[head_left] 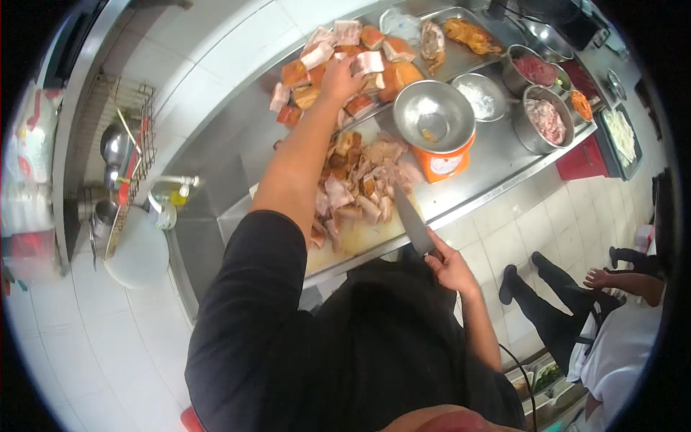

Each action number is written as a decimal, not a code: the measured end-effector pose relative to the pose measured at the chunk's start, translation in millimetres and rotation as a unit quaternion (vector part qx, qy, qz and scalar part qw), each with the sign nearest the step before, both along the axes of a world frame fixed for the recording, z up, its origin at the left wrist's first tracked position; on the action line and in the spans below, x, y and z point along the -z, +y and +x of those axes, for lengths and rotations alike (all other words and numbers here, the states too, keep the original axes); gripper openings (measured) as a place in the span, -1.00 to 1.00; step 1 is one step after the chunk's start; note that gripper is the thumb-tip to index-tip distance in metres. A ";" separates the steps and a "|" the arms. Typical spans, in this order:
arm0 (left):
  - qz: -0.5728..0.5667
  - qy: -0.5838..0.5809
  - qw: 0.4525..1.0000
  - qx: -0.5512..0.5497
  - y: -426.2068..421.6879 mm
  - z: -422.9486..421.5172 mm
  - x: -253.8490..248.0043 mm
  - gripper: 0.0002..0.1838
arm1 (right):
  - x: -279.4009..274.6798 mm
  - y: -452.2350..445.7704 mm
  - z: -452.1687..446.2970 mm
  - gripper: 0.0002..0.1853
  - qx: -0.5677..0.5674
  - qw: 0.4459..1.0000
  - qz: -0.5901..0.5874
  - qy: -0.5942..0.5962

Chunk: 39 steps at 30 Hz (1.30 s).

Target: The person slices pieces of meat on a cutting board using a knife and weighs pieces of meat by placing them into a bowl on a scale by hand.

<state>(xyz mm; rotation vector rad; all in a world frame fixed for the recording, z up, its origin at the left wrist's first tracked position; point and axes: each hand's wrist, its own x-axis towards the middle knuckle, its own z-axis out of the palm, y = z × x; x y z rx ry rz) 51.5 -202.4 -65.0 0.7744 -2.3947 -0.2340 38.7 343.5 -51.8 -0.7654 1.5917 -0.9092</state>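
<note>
My left hand (341,81) reaches into a pile of large meat blocks (400,78) at the back of the steel counter. Its fingers are on a pale block (368,63); whether they grip it is hard to tell. My right hand (448,266) is closed round the handle of a knife (412,222), whose blade points away from me over the edge of the cutting board (360,243). Cut meat pieces (350,189) lie heaped on the board. Right of them, a steel bowl (434,119) sits on an orange scale (444,164).
Steel pots of meat (543,120) and a shallow bowl (480,98) stand to the right on the counter. A tray (461,66) holds more meat behind. A sink (209,241) and faucet (173,183) are at left. Another person (622,345) is at the lower right.
</note>
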 end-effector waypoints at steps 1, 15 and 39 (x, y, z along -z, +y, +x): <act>-0.036 0.021 0.999 0.011 0.3 11.5 -0.8 -0.54 | 0.5 -1.8 3.2 -0.21 0.010 1.000 -0.013 -0.008; 0.257 -0.090 0.902 -0.335 71.7 458.5 26.3 -0.24 | -29.0 -64.0 52.9 -0.24 -0.161 0.980 -0.092 0.074; 0.307 -0.070 0.933 -0.177 240.0 505.0 47.0 -0.18 | 22.8 -153.6 212.8 -0.35 -0.251 0.915 -0.098 0.300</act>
